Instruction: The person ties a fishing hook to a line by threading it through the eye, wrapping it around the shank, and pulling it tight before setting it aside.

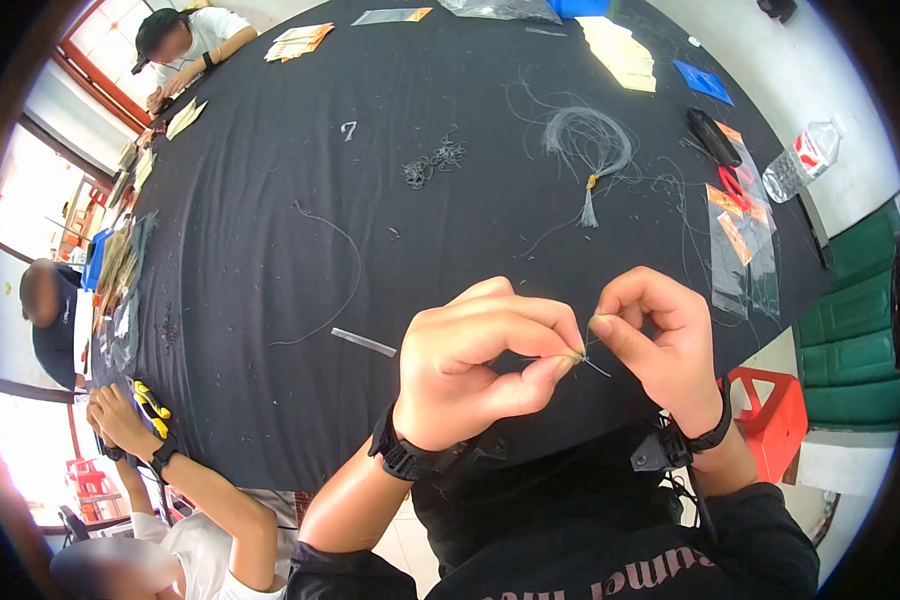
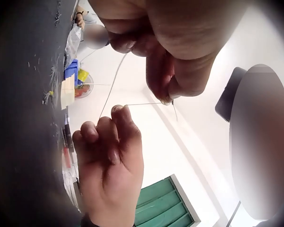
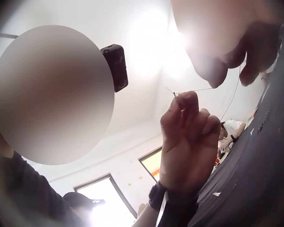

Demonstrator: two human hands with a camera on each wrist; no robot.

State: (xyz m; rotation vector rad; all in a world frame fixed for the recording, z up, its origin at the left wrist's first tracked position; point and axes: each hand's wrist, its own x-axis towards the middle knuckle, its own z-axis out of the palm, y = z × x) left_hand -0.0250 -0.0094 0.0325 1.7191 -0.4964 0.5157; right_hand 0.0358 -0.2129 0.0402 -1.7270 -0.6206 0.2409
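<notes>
Over the near edge of the black-covered table, my left hand [image 1: 480, 350] pinches a thin clear line between thumb and forefinger. A small dark piece [image 3: 174, 94] shows at those fingertips, mostly hidden, and a short line end sticks out past it. My right hand [image 1: 665, 335] pinches the same line a short way to the right, thumb against forefinger. Between the two hands the line [image 2: 144, 103] runs straight, as the left wrist view shows. More of it trails away from the right hand in a loose curve.
A tied bundle of clear line [image 1: 610, 150] lies on the black cloth [image 1: 270, 250], near a pile of small dark hook-like pieces [image 1: 435, 165]. At right are red-handled scissors [image 1: 735, 188], plastic packets [image 1: 745, 270] and a bottle [image 1: 802, 160]. Other people sit along the left.
</notes>
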